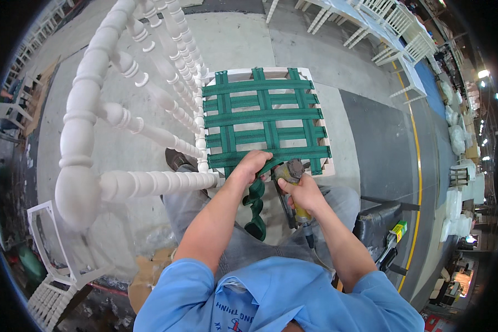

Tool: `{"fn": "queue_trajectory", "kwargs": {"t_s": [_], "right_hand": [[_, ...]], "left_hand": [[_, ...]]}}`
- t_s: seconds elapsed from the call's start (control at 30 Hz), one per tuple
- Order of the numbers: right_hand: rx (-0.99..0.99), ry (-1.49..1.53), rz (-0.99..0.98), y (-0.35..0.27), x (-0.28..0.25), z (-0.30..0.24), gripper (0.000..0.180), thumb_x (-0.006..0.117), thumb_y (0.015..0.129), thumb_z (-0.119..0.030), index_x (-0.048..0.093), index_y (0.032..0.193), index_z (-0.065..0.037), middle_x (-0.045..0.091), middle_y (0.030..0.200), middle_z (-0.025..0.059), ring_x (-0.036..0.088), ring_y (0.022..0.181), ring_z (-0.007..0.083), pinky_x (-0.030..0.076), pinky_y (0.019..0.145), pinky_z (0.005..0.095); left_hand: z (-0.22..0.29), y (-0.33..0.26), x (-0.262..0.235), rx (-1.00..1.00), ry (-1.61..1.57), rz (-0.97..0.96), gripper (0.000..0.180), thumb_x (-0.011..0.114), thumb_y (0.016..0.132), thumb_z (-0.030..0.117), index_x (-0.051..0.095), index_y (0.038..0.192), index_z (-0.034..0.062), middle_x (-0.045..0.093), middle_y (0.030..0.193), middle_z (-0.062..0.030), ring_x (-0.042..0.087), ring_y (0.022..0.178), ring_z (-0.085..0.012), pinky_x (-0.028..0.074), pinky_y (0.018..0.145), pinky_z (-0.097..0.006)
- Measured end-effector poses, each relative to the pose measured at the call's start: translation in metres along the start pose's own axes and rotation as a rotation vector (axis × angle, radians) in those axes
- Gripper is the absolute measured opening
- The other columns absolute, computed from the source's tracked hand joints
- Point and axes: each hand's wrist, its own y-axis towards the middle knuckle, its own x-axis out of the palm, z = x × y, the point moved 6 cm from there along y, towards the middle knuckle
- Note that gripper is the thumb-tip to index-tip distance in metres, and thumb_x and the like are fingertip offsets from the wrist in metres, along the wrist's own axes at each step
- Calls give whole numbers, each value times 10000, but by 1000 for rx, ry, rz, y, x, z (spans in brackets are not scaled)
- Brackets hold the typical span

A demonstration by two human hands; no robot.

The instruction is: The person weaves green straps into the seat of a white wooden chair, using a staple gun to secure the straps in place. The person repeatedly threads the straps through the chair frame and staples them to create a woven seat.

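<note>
In front of me stands a white turned-wood chair frame (108, 110), its knobbly back to the left. Across its seat runs woven green webbing (264, 117), several strips crossing each other. At the near edge of the seat my left hand (253, 164) is closed on a webbing strip (254, 207), whose loose end hangs twisted between my knees. Just right of it my right hand (304, 193) grips a yellow and dark staple gun (293, 170), its head close against the near seat rail. An air hose (311, 242) leads down from the tool.
To my right is a black padded seat (377, 221) with a green and yellow box (398, 229) on it. Other white chair frames stand at the lower left (55, 265) and far right (409, 72). A yellow line (419, 166) crosses the grey floor.
</note>
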Motion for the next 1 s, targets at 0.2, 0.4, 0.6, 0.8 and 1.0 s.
{"fn": "queue_trajectory", "kwargs": {"t_s": [0.2, 0.4, 0.6, 0.8, 1.0], "right_hand": [[-107, 275, 83, -67, -75, -3, 392, 760, 996, -327, 668, 1161, 16, 694, 906, 69, 638, 599, 143, 537, 528, 316], [-105, 351, 636, -193, -239, 83, 409, 772, 989, -342, 667, 1157, 15, 676, 924, 68, 642, 656, 147, 543, 567, 330], [118, 618, 882, -246, -328, 237, 480, 782, 963, -439, 644, 1235, -68, 682, 1047, 58, 654, 730, 186, 559, 612, 360], [246, 1028, 603, -181, -341, 353, 495, 743, 965, -526, 643, 1183, -94, 635, 991, 64, 651, 793, 205, 587, 721, 402], [325, 911, 556, -167, -369, 400, 502, 743, 974, -501, 656, 1184, -54, 674, 1034, 87, 675, 859, 226, 602, 795, 420]], "left_hand": [[7, 1, 6, 137, 95, -152, 295, 568, 1061, 252, 708, 1175, 18, 805, 1042, -69, 583, 670, -128, 463, 546, -319], [-2, -25, 17, 352, 560, -44, 300, 678, 1006, 248, 750, 1068, -36, 715, 891, -16, 591, 827, -105, 492, 781, -316], [-20, -44, 32, 576, 838, 52, 281, 667, 988, 216, 719, 1100, -37, 692, 853, -55, 606, 818, -120, 494, 767, -328], [-35, -53, 48, 563, 971, 218, 303, 636, 994, 179, 708, 1186, -44, 757, 966, -152, 691, 881, -217, 525, 817, -366], [-41, -58, 60, 682, 1222, 385, 328, 646, 996, 186, 703, 1199, -65, 764, 993, -201, 724, 902, -306, 536, 851, -399]]}}
